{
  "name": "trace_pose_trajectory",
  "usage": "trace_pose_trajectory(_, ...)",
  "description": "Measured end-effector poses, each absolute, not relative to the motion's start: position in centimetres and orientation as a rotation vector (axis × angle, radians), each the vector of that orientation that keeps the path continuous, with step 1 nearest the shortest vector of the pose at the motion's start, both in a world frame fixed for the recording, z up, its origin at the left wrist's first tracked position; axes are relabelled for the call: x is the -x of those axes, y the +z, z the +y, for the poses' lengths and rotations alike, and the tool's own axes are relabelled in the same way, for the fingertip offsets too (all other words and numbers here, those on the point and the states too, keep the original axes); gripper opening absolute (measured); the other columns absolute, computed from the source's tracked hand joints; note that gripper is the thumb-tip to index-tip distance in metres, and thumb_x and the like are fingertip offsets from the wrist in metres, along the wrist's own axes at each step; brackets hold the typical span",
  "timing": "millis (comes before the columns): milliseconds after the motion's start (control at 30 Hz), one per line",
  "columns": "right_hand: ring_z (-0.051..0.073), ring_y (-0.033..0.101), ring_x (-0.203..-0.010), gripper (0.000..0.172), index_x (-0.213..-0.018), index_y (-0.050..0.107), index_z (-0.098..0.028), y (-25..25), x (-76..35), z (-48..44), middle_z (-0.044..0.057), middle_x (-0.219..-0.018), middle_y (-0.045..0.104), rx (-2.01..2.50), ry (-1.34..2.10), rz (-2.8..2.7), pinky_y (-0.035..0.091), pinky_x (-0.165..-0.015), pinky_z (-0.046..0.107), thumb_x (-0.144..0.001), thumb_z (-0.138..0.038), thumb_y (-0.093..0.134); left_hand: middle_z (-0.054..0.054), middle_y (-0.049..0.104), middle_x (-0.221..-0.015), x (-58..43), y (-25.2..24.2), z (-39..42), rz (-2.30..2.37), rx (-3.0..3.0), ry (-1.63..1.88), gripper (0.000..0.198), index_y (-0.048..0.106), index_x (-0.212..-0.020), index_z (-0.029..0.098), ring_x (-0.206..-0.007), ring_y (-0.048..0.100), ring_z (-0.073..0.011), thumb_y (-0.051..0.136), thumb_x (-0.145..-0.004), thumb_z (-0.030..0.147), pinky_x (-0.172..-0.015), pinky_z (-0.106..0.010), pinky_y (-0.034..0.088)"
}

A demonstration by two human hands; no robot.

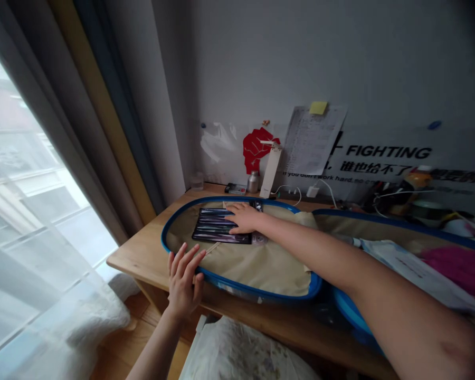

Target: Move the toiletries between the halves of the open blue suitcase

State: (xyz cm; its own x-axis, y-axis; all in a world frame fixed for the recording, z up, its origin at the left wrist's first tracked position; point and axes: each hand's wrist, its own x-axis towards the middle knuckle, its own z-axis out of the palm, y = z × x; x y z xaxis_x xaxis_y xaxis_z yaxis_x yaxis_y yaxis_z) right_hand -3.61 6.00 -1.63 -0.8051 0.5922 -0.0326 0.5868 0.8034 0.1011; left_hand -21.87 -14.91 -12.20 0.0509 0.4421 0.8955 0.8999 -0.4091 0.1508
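Note:
An open case (277,269) with a beige lining and blue rim lies on the wooden desk. On the lining of its left half rests a flat dark pouch (217,228) with several shiny stripes. My right hand (243,218) lies on the right part of this pouch, fingers spread and pointing left. At the near left rim of the case is my left hand (185,274), its fingers apart and nothing held in it. Thin pale straps (212,248) show just below the pouch.
The case's right half holds a white bag (409,264) and a magenta cloth (461,269). Behind the case stand a white lamp (271,171), a small metal bottle (253,182) and a charger (312,191). A floral-covered seat (241,351) is below the desk edge.

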Motion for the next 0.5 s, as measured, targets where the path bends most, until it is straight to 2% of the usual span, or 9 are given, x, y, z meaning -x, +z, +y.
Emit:
trace_pose_trajectory(167, 0.038, 0.036, -0.148, 0.059, -0.140, 0.060, -0.025, -0.5, 3.8, 4.9, 0.014, -0.161, 0.039, -0.994, 0.125, 2.899, 0.032, -0.118, 0.058, -0.088, -0.051, 0.062, -0.011, 0.067, -0.131, 21.7, -12.3, -14.9, -1.368, 1.867, -1.337, 0.041, 0.061, -0.134, 0.022, -0.145, 0.041, -0.0265, 0.038, -0.102, 0.032, -0.124, -0.048, 0.019)
trace_pose_trajectory(300, 0.034, 0.036, -0.149, 0.059, -0.145, 0.055, -0.025, 2.5, 2.0, 4.4, 0.012, -0.163, 0.037, -1.028, 0.112, 2.913, 0.032, -0.121, 0.053, -0.091, -0.050, 0.059, -0.011, 0.067, -0.132, 21.8, -12.6, -14.8, -1.392, 1.862, -1.344, 0.042, 0.061, -0.135, 0.023, -0.145, 0.041, -0.0274, 0.040, -0.100, 0.033, -0.124, -0.049, 0.019)
trace_pose_trajectory(400, 0.030, 0.044, -0.144, 0.058, -0.144, 0.056, -0.020, 5.8, -2.1, 3.9, 0.014, -0.156, 0.047, -1.104, 0.069, 2.968, 0.034, -0.120, 0.045, -0.091, -0.043, 0.060, -0.011, 0.067, -0.132, 21.9, -12.8, -14.7, -1.383, 1.850, -1.344, 0.042, 0.060, -0.136, 0.023, -0.145, 0.042, -0.0272, 0.040, -0.100, 0.033, -0.124, -0.048, 0.019)
trace_pose_trajectory(500, 0.025, 0.052, -0.136, 0.050, -0.138, 0.061, -0.021, 8.7, -8.7, 2.6, 0.011, -0.146, 0.058, -1.360, 0.032, 2.888, 0.038, -0.117, 0.039, -0.092, -0.040, 0.057, -0.011, 0.067, -0.130, 21.8, -12.7, -14.6, -1.370, 1.847, -1.353, 0.041, 0.060, -0.135, 0.024, -0.144, 0.043, -0.0275, 0.040, -0.101, 0.034, -0.124, -0.048, 0.019)
